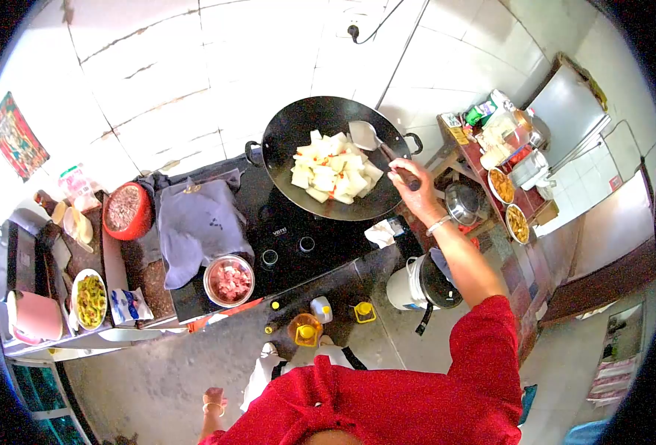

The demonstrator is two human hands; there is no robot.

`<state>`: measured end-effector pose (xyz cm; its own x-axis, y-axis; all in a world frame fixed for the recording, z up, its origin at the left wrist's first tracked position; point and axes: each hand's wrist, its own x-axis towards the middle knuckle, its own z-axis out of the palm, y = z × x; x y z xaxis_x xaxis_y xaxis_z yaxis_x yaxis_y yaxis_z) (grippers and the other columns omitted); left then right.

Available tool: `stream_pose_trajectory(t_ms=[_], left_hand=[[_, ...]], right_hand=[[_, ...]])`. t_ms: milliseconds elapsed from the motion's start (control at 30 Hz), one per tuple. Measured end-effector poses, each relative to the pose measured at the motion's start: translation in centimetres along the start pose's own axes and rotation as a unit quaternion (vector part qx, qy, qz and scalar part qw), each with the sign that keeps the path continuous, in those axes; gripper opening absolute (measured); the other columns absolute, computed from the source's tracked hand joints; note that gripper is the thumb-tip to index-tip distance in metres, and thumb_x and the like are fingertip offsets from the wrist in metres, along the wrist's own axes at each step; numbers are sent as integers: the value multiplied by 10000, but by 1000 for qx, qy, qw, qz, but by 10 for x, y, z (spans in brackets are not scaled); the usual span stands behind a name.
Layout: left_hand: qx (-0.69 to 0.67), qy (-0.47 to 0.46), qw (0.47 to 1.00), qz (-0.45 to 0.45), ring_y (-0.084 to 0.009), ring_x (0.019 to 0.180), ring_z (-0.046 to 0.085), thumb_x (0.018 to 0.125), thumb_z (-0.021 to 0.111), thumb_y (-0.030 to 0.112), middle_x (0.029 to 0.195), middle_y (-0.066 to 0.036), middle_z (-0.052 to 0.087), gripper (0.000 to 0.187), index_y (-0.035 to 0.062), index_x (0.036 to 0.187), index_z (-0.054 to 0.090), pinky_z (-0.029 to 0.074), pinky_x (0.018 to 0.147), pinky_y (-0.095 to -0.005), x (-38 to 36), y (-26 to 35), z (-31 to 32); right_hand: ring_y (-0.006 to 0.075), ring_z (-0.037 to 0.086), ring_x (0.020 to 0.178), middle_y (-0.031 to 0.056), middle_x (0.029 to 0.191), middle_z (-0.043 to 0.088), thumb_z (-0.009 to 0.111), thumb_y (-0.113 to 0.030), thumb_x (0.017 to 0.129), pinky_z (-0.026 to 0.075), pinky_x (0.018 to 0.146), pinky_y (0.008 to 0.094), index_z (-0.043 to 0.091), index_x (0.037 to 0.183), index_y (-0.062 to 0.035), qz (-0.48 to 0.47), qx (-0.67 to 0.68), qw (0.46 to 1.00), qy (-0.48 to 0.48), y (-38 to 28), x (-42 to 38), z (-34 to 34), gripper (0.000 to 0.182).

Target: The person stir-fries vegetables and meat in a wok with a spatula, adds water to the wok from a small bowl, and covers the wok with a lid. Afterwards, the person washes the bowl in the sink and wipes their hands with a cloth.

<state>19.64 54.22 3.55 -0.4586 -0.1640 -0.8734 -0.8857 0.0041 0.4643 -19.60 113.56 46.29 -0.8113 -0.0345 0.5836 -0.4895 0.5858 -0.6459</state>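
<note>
My right hand (415, 189) is closed around the dark handle of a wok spatula (363, 136). The spatula's metal blade rests inside a large black wok (287, 133), at the right edge of the food. Pale, chunky vegetable pieces (332, 167) with red bits are heaped in the wok. Low at my side, away from the stove, hangs my left hand (214, 400), its fingers loosely apart and nothing in them.
The wok sits on a black stove (287, 259). To its left are a grey cloth (198, 219), a bowl of raw meat (229, 281) and a red basin (126, 211). A white bucket (406, 289) stands below right. Several bottles, one an oil jug (304, 330), are near my feet.
</note>
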Motion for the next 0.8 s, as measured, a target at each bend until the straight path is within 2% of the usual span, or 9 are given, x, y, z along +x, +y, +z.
stream_pose_trajectory(t_ms=[233, 467, 533, 567, 600, 633, 667, 733, 800], left_hand=[[-32, 68, 997, -17, -229, 574, 571, 774, 489, 187, 685, -127, 561, 168, 68, 891, 508, 469, 469, -341, -40, 45, 12], [69, 60, 995, -37, -248, 565, 575, 783, 500, 228, 711, -168, 572, 213, 29, 858, 518, 468, 458, -353, -53, 35, 23], [33, 57, 996, 62, -263, 560, 566, 762, 506, 239, 690, -156, 571, 210, 43, 831, 536, 460, 471, -366, -47, 18, 23], [429, 90, 867, 237, -253, 658, 552, 720, 517, 256, 729, -128, 570, 199, 77, 803, 542, 445, 534, -363, -35, 17, 19], [739, 94, 565, 355, -242, 756, 537, 678, 528, 272, 769, -100, 568, 190, 111, 776, 548, 430, 598, -360, -19, 24, 16], [703, 48, 680, 204, -251, 757, 538, 684, 526, 297, 799, -89, 572, 212, 104, 769, 552, 431, 600, -370, -8, 56, 28], [308, 110, 913, 244, -224, 646, 545, 725, 535, 250, 709, -61, 572, 192, 63, 764, 547, 430, 522, -343, -8, 62, 30], [-96, 92, 950, 284, -91, 514, 465, 792, 523, 151, 591, -7, 490, 145, 21, 731, 516, 411, 461, -235, -79, 169, 74], [-123, 94, 930, 334, -81, 489, 472, 805, 510, 172, 593, -10, 495, 169, 20, 730, 516, 420, 452, -210, -104, 233, 96]], right_hand=[[171, 567, 766, 86, 837, 586, 608, -4, 694, 447, 670, 265, 542, 909, -36, -101, -41, 993, -49, 2, 5, 11, 228], [99, 547, 779, 39, 858, 588, 603, -14, 713, 436, 684, 225, 575, 870, -33, 20, 35, 999, -4, -14, -1, -1, 161], [103, 541, 799, 40, 865, 587, 603, -23, 715, 428, 711, 233, 577, 862, -30, 40, 45, 998, 13, -3, 0, 4, 149], [108, 535, 819, 41, 872, 586, 604, -32, 717, 420, 739, 240, 580, 853, -26, 59, 56, 996, 25, 4, 0, 11, 138], [109, 523, 842, 34, 878, 585, 604, -55, 723, 403, 774, 247, 586, 840, -27, 82, 71, 994, 25, 9, -2, 17, 122], [76, 518, 789, -3, 851, 566, 595, -52, 737, 424, 699, 212, 588, 844, -23, -5, -34, 999, 13, 3, -2, 20, 111], [78, 517, 791, -3, 851, 570, 601, -54, 729, 422, 710, 219, 592, 840, -27, 50, 21, 998, 12, 6, -8, 25, 114], [61, 508, 776, -7, 852, 572, 592, -43, 739, 410, 699, 194, 590, 839, -30, 111, 8, 994, 5, -9, -13, 22, 100], [73, 517, 768, 8, 842, 583, 596, -45, 737, 414, 702, 214, 570, 870, -45, 75, 32, 997, 15, -11, -22, 14, 136]])
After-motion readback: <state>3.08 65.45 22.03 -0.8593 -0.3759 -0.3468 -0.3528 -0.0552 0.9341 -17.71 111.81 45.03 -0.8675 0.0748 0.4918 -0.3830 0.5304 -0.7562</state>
